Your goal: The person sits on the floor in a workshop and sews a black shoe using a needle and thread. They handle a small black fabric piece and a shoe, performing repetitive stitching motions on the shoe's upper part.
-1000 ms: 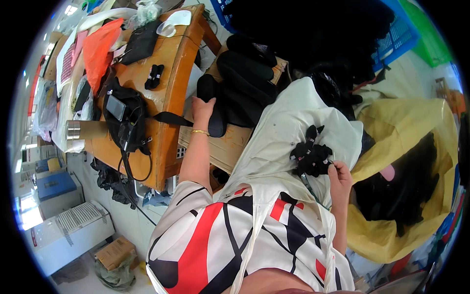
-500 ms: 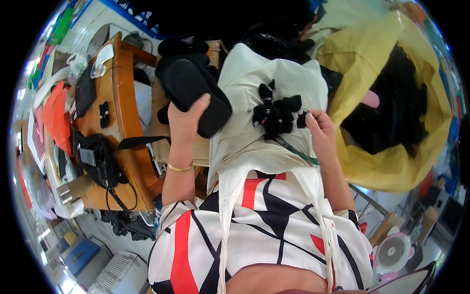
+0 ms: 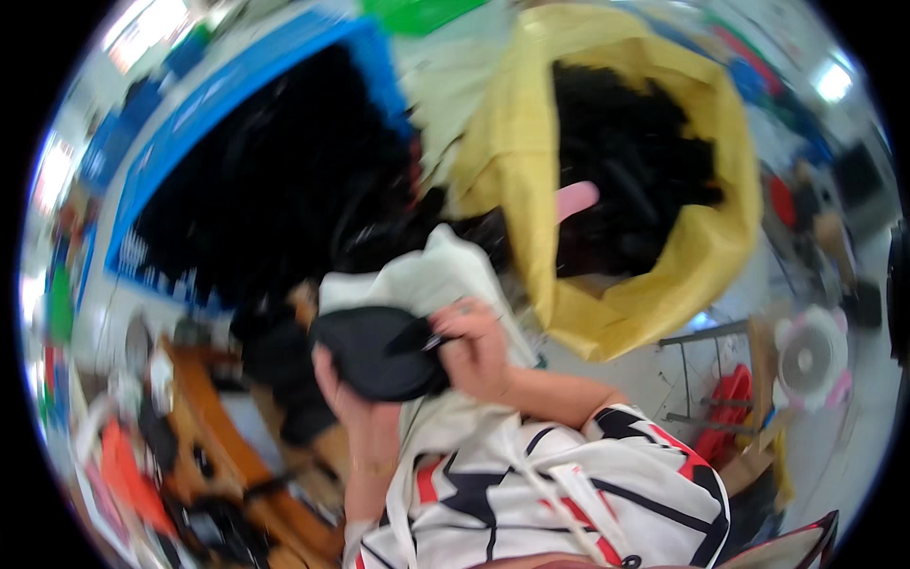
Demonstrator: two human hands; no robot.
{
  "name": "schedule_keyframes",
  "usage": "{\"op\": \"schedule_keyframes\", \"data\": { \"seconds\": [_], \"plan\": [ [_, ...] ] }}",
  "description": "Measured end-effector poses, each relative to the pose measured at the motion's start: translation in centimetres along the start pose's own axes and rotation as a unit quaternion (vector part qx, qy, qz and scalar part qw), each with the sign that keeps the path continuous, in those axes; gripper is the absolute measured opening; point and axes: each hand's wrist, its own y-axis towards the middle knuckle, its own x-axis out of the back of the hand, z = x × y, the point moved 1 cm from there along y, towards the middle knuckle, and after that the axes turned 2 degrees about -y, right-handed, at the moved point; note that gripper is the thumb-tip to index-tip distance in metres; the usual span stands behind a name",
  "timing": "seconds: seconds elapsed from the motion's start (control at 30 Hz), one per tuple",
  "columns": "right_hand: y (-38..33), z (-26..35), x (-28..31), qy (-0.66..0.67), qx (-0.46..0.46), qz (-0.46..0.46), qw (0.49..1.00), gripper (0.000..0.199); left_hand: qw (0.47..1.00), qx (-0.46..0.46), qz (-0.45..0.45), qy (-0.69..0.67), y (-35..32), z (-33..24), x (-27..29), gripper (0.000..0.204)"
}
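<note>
My left hand (image 3: 349, 394) grips a black slipper (image 3: 365, 356) from its near side, holding it over the white apron (image 3: 393, 283) on my lap. At the slipper's right end, my right hand (image 3: 477, 356) pinches a small black strap-like piece (image 3: 427, 338) against or just above it. Motion blur keeps me from telling whether the two are joined. The small black fabric bows that lay on the apron do not show now; hands and slipper cover that area.
Ahead on the left stands a large blue-edged container (image 3: 175, 119) of black items. A yellow sack (image 3: 526, 142) holds more black pieces and a pink one (image 3: 576, 200). A wooden table (image 3: 213, 417) is at the left, a fan (image 3: 810, 360) at the right.
My view has swung to the right and upward. My right hand has left the bows with a small black piece and come to the slipper, which now lies more level.
</note>
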Motion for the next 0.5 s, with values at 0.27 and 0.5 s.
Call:
{"op": "schedule_keyframes", "data": {
  "seconds": [0.27,0.5],
  "plan": [
    [1.0,0.3,2.2,0.009,-0.189,-0.086,0.978,0.010,0.918,-0.163,0.215,0.290,-0.6,0.9,3.0,0.040],
    [-1.2,-1.0,0.0,-0.076,-0.222,-0.029,0.972,0.010,0.648,-0.153,0.066,0.743,-3.7,-0.5,2.4,0.037]
  ]
}}
